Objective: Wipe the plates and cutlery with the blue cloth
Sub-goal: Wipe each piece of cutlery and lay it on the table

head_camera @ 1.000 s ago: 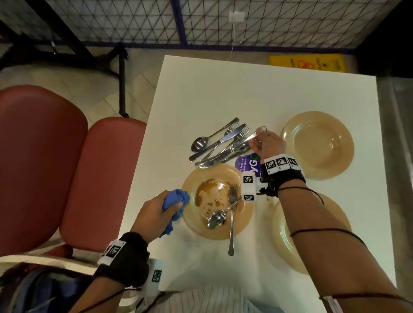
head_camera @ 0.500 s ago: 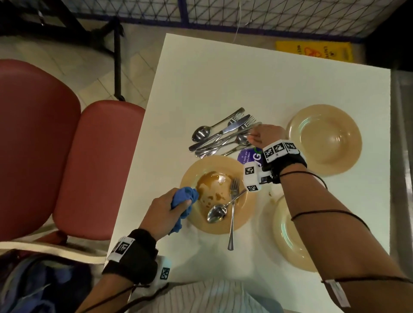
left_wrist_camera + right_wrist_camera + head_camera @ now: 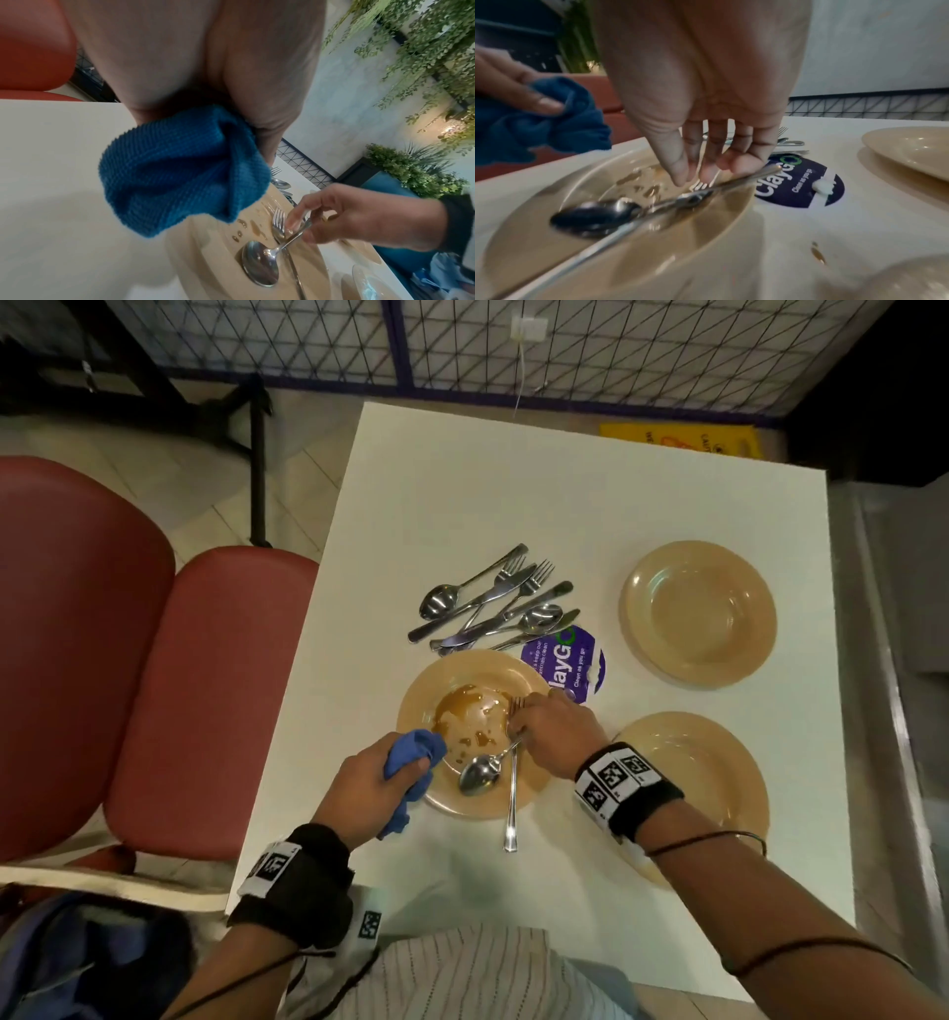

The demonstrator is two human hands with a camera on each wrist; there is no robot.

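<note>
A tan plate (image 3: 529, 778) smeared with brown sauce lies near the table's front edge, with a spoon (image 3: 480, 773) and a fork (image 3: 512, 809) on it. My right hand (image 3: 518, 721) reaches down over the plate. In the left wrist view its thumb and forefinger pinch the end of the spoon's (image 3: 259, 261) handle beside the fork's (image 3: 279, 221) tines. My left hand (image 3: 380, 773) grips the bunched blue cloth (image 3: 416, 749) at the plate's left rim. The cloth (image 3: 180, 172) hangs just above the plate without touching the sauce.
A heap of several spoons, forks and knives (image 3: 493, 608) lies behind the dirty plate. A clean tan plate (image 3: 698, 613) sits at the far right and another plate (image 3: 719, 762) lies under my right forearm. A purple sticker (image 3: 570, 660) is stuck between them. Red chairs (image 3: 205, 690) stand left.
My right hand let go at the cutlery heap and came back to the dirty plate, closing on the spoon's handle. My left hand with the cloth stayed at the plate's left rim.
</note>
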